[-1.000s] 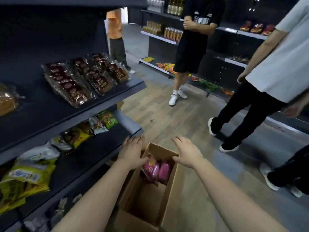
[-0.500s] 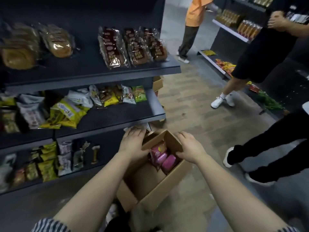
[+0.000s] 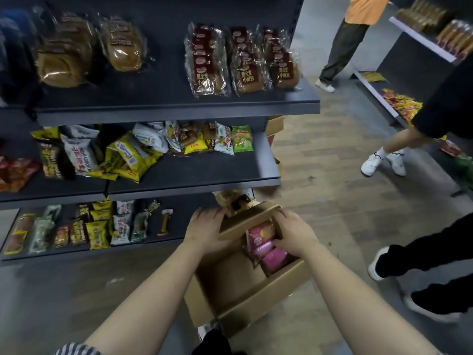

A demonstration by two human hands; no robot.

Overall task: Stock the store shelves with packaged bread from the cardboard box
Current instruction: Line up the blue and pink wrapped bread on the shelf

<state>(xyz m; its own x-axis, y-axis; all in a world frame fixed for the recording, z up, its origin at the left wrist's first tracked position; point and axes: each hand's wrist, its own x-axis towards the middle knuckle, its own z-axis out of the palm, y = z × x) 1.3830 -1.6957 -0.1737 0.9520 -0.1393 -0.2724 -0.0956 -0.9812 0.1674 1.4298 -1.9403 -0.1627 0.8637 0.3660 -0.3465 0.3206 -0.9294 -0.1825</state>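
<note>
We reach both bare arms forward, converging on the cardboard box [image 3: 256, 306]. Our left forearm [image 3: 153, 290] runs along the box's left side. Our left hand [image 3: 207, 231] lies palm down on the far left flap, fingers straight and close together, pointing away from us. Our right forearm [image 3: 345, 290] passes the box's near right corner. Our right hand [image 3: 294, 234] sits over the far right corner, knuckles up, fingers bent over the far edge, thumb turned inward. Whether this hand grips anything we cannot tell.
</note>
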